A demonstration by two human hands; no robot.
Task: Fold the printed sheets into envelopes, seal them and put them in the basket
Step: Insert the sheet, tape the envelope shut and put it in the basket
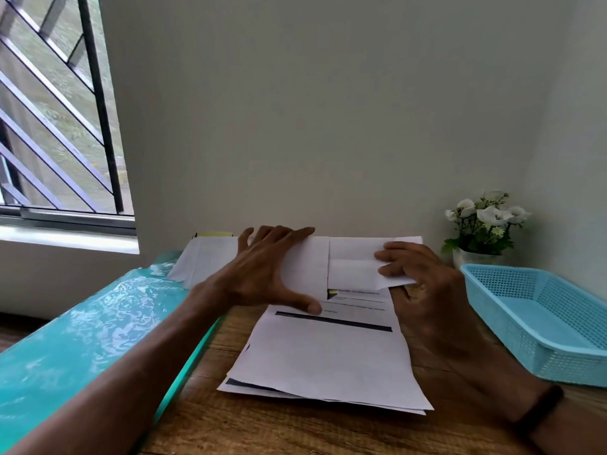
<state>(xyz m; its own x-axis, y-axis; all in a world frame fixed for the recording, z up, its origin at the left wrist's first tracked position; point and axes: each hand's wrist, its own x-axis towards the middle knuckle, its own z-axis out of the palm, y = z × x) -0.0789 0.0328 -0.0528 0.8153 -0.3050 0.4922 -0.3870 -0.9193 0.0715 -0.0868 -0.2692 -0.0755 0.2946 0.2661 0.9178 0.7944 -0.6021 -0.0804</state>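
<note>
A stack of printed sheets [323, 359] lies on the wooden table in front of me, a black bar across the top page. At the far end, white envelopes [351, 254] lie against the wall. My left hand [262, 274] rests spread and flat on the left envelope, thumb touching the top sheet. My right hand [423, 284] pinches a folded white paper [354, 274], held just above the stack's far edge. The blue mesh basket [538, 310] stands at the right, with nothing visible inside.
A turquoise plastic-covered surface [85, 326] borders the table's left side. A small pot of white flowers [483, 224] stands behind the basket by the wall. More white paper [203, 257] lies at the far left, with a yellow pad [213, 234] behind it.
</note>
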